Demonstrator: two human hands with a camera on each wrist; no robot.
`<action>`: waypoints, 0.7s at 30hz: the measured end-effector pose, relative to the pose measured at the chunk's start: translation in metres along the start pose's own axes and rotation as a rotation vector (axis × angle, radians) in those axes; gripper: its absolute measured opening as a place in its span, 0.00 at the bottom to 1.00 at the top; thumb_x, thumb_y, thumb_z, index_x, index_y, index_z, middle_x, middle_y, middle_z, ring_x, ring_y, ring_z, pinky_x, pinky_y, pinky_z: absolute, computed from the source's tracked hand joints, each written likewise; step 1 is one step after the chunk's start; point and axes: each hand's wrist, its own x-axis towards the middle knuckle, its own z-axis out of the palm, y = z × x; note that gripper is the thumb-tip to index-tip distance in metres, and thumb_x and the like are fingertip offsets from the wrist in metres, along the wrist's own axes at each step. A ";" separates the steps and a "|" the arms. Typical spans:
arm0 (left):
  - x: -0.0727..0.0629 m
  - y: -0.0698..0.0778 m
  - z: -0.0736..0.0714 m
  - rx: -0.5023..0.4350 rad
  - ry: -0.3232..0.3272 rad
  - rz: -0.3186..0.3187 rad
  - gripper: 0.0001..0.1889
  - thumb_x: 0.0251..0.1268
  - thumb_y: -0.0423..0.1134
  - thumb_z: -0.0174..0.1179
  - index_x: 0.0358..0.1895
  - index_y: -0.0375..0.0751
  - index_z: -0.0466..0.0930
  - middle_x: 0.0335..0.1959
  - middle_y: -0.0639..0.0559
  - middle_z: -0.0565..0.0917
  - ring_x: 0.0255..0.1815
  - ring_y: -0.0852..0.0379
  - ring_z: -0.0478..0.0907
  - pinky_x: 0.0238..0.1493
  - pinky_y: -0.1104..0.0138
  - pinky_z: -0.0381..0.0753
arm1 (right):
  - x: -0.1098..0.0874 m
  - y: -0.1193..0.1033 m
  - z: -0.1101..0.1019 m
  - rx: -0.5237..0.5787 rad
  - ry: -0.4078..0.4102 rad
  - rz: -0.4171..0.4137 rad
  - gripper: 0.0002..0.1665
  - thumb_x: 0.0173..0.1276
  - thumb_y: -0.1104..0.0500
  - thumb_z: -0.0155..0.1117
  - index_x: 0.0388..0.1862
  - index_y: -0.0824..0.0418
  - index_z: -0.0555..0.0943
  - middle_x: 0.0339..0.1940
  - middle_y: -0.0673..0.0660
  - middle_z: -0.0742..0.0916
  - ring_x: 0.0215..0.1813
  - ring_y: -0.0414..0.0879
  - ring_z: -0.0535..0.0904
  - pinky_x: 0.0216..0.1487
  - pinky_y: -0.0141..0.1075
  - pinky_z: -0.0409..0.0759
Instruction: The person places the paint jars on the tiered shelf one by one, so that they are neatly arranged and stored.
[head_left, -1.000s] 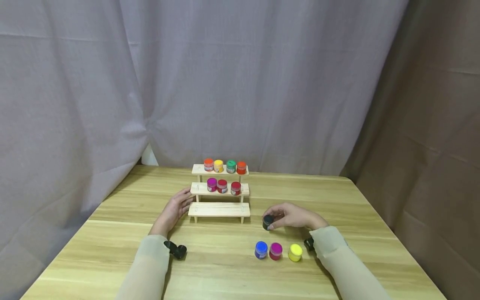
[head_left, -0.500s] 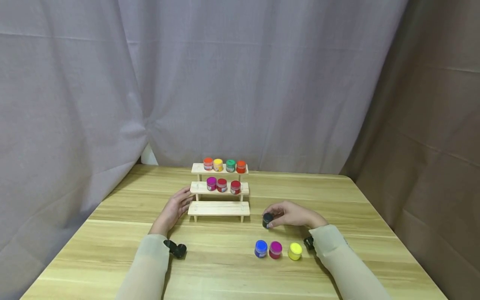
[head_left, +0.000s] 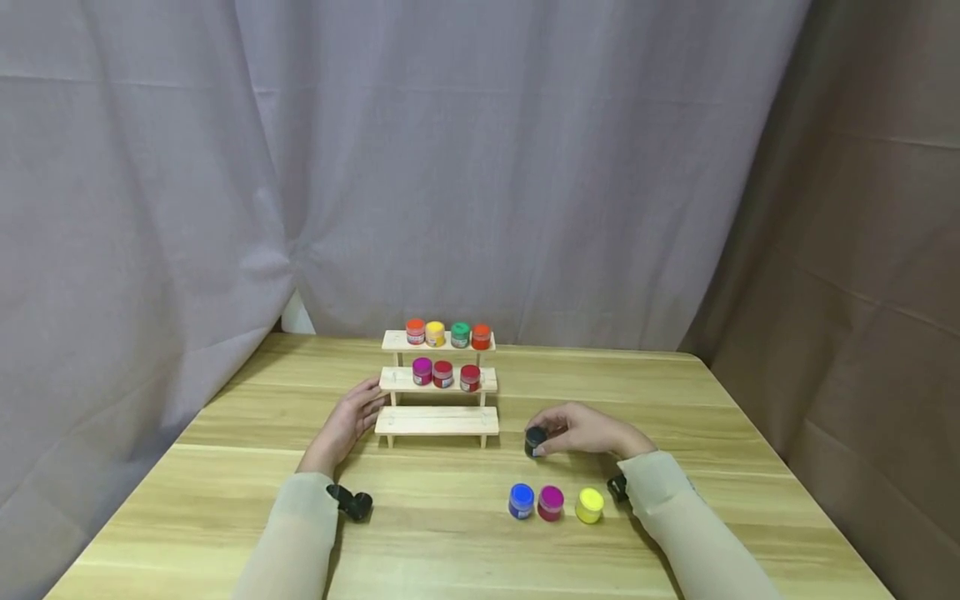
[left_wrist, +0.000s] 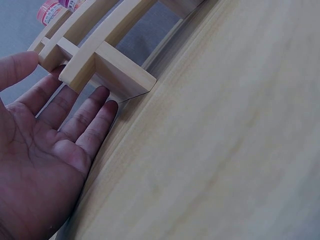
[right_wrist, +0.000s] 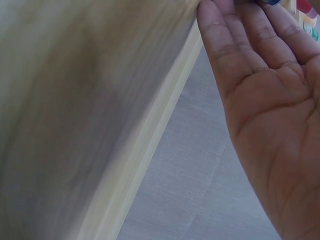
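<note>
My right hand [head_left: 585, 429] pinches a small black paint jar [head_left: 535, 442] between thumb and fingers, right of the rack. In the right wrist view my palm [right_wrist: 275, 110] shows, but most of the jar is out of frame. A three-step wooden rack [head_left: 437, 422] stands at the table's middle. Beside its left end rests my left hand [head_left: 347, 423]. The left wrist view shows its extended fingers [left_wrist: 85, 115] against the rack's end. Nearer me, a blue jar [head_left: 521, 501], a magenta jar [head_left: 551, 503] and a yellow jar [head_left: 589, 505] stand in a row.
On the top step are an orange-red jar [head_left: 416, 332], a yellow-orange jar [head_left: 435, 334], a green jar [head_left: 461, 335] and another orange-red jar [head_left: 481, 337]. The middle step bears a magenta jar [head_left: 422, 371] and two red jars. Grey curtain [head_left: 480, 167] hangs behind the table [head_left: 420, 533].
</note>
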 end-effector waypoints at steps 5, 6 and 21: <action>-0.001 -0.001 0.000 -0.013 0.007 0.003 0.31 0.79 0.41 0.44 0.79 0.32 0.51 0.77 0.33 0.59 0.76 0.40 0.59 0.74 0.55 0.61 | 0.000 0.000 0.000 0.003 0.012 0.007 0.20 0.65 0.54 0.73 0.55 0.57 0.84 0.43 0.49 0.89 0.48 0.50 0.84 0.51 0.38 0.81; -0.001 -0.001 0.000 -0.008 0.007 0.005 0.31 0.79 0.41 0.44 0.79 0.32 0.52 0.77 0.33 0.60 0.76 0.40 0.59 0.74 0.56 0.62 | 0.000 0.000 0.000 0.000 0.015 0.007 0.20 0.65 0.54 0.73 0.54 0.57 0.84 0.43 0.48 0.89 0.48 0.50 0.84 0.51 0.39 0.81; 0.001 -0.003 -0.002 0.015 -0.002 0.014 0.31 0.80 0.42 0.43 0.79 0.32 0.52 0.77 0.33 0.60 0.76 0.40 0.59 0.75 0.56 0.60 | -0.002 -0.001 -0.015 -0.028 0.088 0.024 0.23 0.65 0.52 0.74 0.57 0.57 0.83 0.46 0.50 0.88 0.50 0.48 0.83 0.55 0.47 0.79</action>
